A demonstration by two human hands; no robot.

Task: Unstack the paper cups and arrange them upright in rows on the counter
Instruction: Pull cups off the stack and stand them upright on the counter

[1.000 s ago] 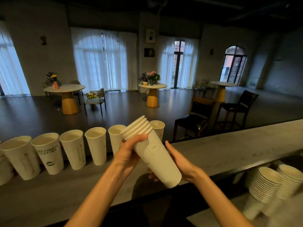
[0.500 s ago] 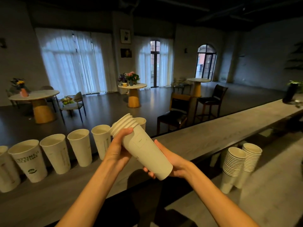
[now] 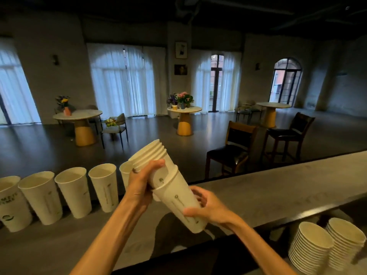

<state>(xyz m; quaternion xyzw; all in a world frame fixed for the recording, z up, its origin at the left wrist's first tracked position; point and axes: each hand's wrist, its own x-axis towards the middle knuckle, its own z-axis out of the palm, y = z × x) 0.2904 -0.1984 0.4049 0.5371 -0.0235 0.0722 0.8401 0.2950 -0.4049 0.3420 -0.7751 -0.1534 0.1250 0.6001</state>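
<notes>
The left hand (image 3: 142,180) wraps around the upper part of a tilted stack of cups (image 3: 154,155), thumb over the top side just below the rims. The right hand (image 3: 208,207) grips the outermost cup (image 3: 179,203) near its base, fingers curled behind it and thumb across the front. That bottom cup is slid partway off the stack, its rim showing just beside the left hand. A row of upright cups (image 3: 75,193) stands on the counter (image 3: 278,191) to the left of the left hand.
</notes>
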